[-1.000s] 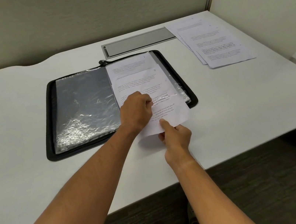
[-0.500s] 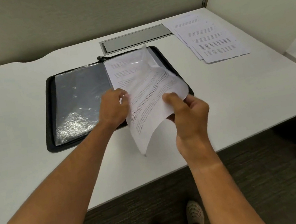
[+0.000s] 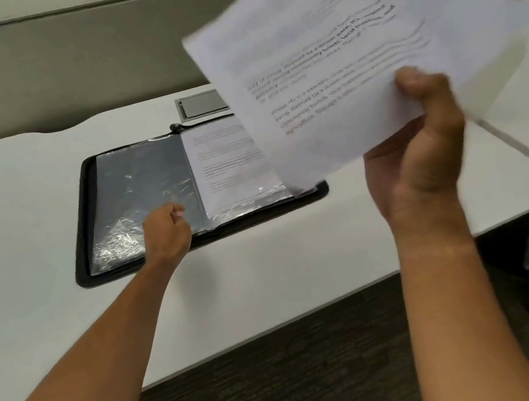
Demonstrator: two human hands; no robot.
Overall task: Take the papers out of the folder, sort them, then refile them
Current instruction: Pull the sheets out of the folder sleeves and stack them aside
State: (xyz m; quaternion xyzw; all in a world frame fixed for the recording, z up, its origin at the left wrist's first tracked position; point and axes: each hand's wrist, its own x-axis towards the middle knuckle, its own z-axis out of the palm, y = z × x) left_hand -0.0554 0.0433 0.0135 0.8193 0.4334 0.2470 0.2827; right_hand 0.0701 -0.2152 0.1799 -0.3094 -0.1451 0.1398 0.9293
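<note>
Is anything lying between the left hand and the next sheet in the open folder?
Only the clear plastic sleeve over that printed sheet; no separate object lies between. The left hand rests near the folder spine, fingers curled. The right hand holds the removed sheet up off the desk.

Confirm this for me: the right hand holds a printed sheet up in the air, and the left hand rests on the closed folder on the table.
One detail is wrong. The head view shows the folder lying open, with clear sleeves showing and a printed page still in its right side. The rest holds: the right hand holds a printed sheet up in the air, and the left hand rests on the folder on the table.
</note>
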